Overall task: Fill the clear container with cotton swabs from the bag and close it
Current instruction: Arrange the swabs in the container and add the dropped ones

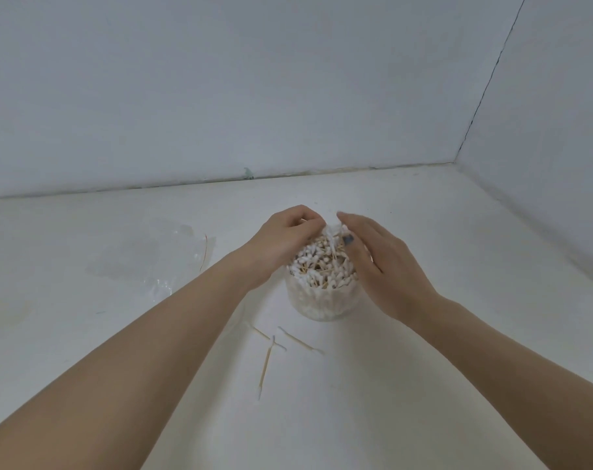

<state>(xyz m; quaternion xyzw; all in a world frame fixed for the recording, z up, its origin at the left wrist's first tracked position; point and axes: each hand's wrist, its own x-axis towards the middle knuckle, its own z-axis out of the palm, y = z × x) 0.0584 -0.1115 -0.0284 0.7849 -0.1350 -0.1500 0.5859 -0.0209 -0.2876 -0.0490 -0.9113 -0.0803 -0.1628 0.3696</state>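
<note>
A clear round container (317,301) stands upright on the white surface, open at the top and packed with cotton swabs (317,262) that stick out above its rim. My left hand (283,237) curls over the far left of the rim with its fingers closed on a small bunch of swabs. My right hand (378,262) is on the right side of the container, fingers spread, thumb touching the swabs at the top. The clear plastic bag (152,262) lies flat to the left. I see no lid.
Several loose swabs (278,347) lie on the surface just in front of the container. Walls close the surface off at the back and on the right, meeting in a corner (456,162).
</note>
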